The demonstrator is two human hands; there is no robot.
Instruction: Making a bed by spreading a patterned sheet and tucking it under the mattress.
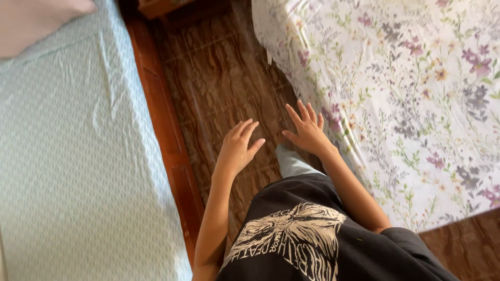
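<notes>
Both the left hand [237, 148] and right hand [308, 130] are held spread and empty over a brown wooden floor [224, 78], the right nearest the floral sheet [416, 104], a pale blue bed [67, 156] opposite.

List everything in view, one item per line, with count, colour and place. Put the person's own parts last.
floral sheet: one, white with purple and green flowers, spread at the right, its edge by the right hand
blue sheet: one, pale blue with a fine pattern, on the bed at the left
bed frame: one, reddish-brown wood, along the blue sheet's right edge
pillow: one, pale pink, top left corner on the blue sheet
floor: one, dark brown wood-look tiles, between the two sheets
shirt: one, black with a pale print, bottom centre
left hand: one, open, fingers spread, above the floor, holding nothing
right hand: one, open, fingers spread, at the floral sheet's edge, holding nothing
</notes>
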